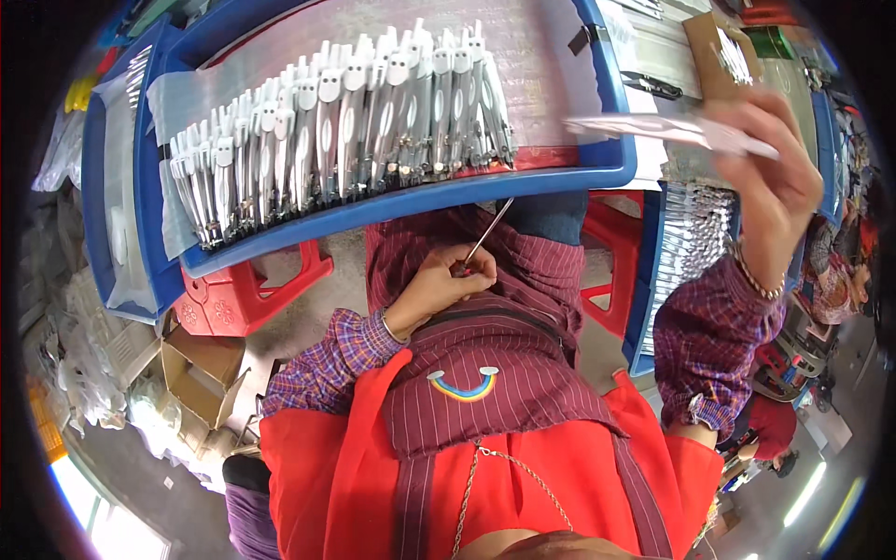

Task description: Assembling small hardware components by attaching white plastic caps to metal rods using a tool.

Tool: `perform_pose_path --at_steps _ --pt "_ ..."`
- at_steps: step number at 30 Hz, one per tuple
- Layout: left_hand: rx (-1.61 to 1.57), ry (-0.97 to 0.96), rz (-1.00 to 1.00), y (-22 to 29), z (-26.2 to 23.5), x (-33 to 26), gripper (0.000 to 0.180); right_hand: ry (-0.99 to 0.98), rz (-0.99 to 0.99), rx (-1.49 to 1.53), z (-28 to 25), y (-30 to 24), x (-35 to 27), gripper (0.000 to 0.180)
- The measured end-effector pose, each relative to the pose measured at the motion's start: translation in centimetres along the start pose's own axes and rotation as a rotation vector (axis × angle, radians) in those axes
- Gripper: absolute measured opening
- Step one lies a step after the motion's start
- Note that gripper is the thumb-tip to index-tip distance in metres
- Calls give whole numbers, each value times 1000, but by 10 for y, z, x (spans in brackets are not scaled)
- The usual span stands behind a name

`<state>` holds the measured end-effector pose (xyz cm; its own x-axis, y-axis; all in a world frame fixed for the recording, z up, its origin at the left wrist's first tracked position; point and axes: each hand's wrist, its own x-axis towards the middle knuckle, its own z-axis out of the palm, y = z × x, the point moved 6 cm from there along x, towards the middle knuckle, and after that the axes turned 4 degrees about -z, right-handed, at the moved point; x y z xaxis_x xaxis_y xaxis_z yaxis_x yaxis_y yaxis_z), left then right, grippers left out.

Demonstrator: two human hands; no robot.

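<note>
- We see the left hand [446, 280] low over the lap, its fingers curled narrow around the near end of a thin metal rod [489, 231]; a speck of red shows at the grip, but most of that end is hidden.
- The rod slants up and to the right, its far end overlapping the near rim of the big blue tray [560, 180] in our view — we cannot tell whether they touch.
- The right hand [770, 163] is raised beyond the tray's right side, fingers pinched on one end of a slim pale piece [653, 126]. Both are blurred.
- That piece lies nearly level, its free end pointing left across the tray's right rim; how high above it, we cannot tell.
- Inside the big tray we find a long row of slim white pieces [350, 117], packed closely side by side, many with two dark dots near the top.
- To the right, a second blue tray [647, 299] holds more shiny pieces; to the left stands a narrower blue tray [96, 177] with a pale lining.
- Below the big tray we see two red stools [222, 303], one either side of the striped apron [504, 383].
</note>
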<state>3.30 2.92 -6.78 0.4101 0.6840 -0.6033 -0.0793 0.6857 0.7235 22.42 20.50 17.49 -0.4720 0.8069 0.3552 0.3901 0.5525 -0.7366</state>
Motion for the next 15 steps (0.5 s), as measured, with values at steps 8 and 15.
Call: perform_pose_path --at_steps 8,15 --pt "-6 0 -167 -16 2 14 9 326 537 712 -9 77 -130 14" --pt "-24 -21 -290 -10 10 18 9 -98 1106 754 105 108 -209 21"
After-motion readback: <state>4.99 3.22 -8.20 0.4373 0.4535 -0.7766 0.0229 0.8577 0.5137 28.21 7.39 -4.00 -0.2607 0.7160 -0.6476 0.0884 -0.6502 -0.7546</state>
